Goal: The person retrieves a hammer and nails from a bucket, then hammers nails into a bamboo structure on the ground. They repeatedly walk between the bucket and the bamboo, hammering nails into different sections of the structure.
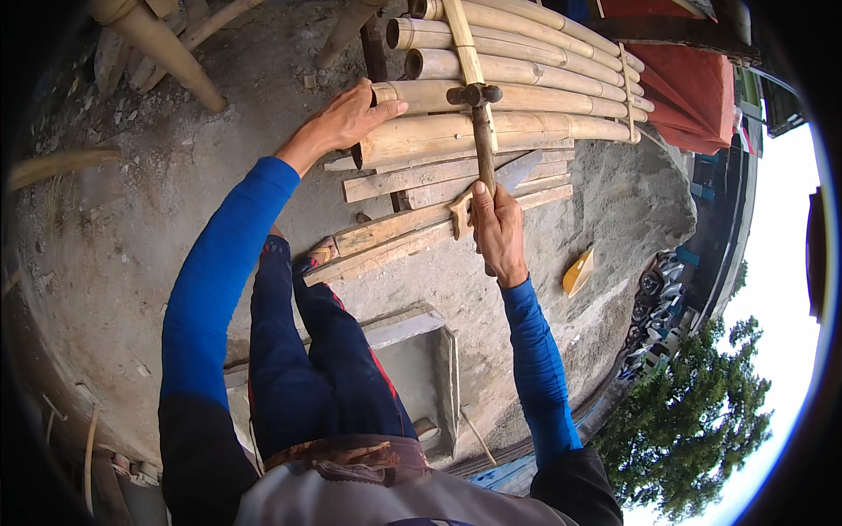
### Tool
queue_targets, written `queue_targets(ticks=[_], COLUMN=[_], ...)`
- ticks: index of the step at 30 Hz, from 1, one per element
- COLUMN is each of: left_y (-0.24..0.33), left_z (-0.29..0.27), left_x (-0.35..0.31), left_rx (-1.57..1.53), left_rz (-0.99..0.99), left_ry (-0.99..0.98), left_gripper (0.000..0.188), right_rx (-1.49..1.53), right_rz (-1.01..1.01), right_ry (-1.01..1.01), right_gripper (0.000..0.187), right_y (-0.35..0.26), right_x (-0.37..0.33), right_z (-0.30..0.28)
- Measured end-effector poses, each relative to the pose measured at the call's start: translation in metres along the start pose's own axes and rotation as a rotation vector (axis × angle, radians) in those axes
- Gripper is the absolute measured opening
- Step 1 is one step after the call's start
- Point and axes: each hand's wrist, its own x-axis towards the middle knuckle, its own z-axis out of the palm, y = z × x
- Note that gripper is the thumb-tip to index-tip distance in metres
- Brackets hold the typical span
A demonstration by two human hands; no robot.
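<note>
Bamboo poles lie side by side, joined by a pale crosswise slat near their left ends. My left hand grips the cut end of one bamboo pole, thumb along its side and fingers at its end. In my right hand is a hammer, held by its wooden handle. Its dark head overlaps the slat in view; whether they touch, I cannot tell. A handsaw with a wooden handle lies on planks just beyond my right hand, partly hidden by the hammer handle.
Rough concrete spreads around the planks, with a small yellowish piece at right. A rectangular opening with a raised rim sits near my legs. Thick bamboo stands upper left. Red sheeting is beyond the poles; a drop-off with a tree lies right.
</note>
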Motion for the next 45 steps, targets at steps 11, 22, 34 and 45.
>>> queue_targets(ticks=[11, 22, 34, 45], left_y=[0.008, 0.012, 0.012, 0.038], left_z=[0.005, 0.011, 0.002, -0.002], left_x=[-0.003, -0.01, -0.019, -0.014], left_rx=[-0.093, -0.181, -0.149, 0.046], left_rz=[-0.023, -0.094, -0.015, -0.072], left_ry=[-0.05, 0.027, 0.087, 0.093], left_gripper=[0.136, 0.124, 0.082, 0.065], right_rx=[-0.001, 0.557, 0.707, 0.749], right_rz=[-0.015, 0.291, 0.306, 0.604], right_ry=[0.107, 0.117, 0.344, 0.327], right_gripper=[0.051, 0.039, 0.04, 0.036], right_y=[0.011, -0.005, -0.005, 0.145], right_x=[0.016, -0.111, -0.141, -0.173], right_z=[0.009, 0.043, 0.047, -0.012])
